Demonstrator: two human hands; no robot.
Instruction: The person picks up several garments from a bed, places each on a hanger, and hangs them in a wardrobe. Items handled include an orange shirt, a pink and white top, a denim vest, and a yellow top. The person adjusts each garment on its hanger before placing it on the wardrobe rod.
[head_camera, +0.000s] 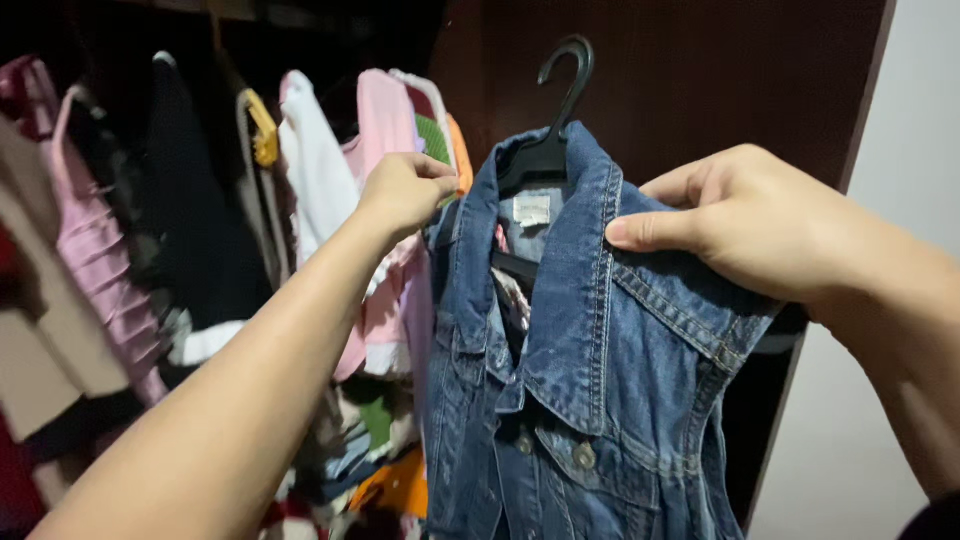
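A blue denim jacket (590, 380) hangs upright on a black plastic hanger (555, 110), collar open, buttons undone.

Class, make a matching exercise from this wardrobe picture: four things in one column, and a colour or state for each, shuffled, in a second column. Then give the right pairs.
Things:
1. jacket
2. hanger
3. right hand
4. clip

Descriptions:
A. yellow, among the hanging clothes
B. blue denim, buttoned at the front
C. black plastic, hook free in the air
D. pinching the jacket's shoulder

Pairs: 1-B, 2-C, 3-D, 4-A
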